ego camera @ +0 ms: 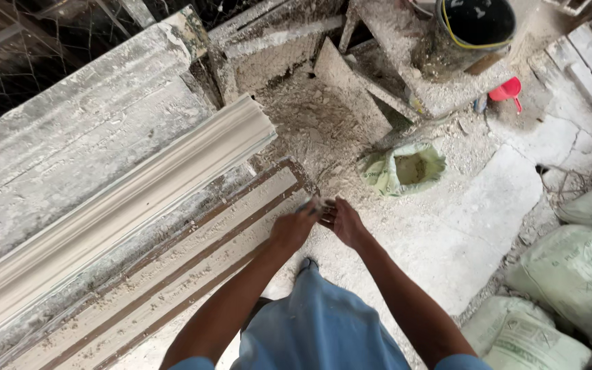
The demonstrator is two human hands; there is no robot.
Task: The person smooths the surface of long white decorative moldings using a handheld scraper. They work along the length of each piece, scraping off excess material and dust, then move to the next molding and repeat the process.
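Blue trousers (323,322) at 6 o'clock, both forearms reaching up to centre. Left hand (292,228) and right hand (346,223) meet just above, fingers curled around a small blurred tool (315,205) held between them; what it is and how tightly each hand grips it, cannot tell. The tool sits at the near end of a flat wooden mould (173,274) that runs toward 8 o'clock. Beside it at 9 o'clock lies a long white cornice (118,212). Open green sack (402,168) at 1 o'clock on the dusty floor (474,226). Filled sacks (570,274) at 4 o'clock. Furthest, a black bucket (474,27) and a red scoop (508,90) at 1 o'clock.
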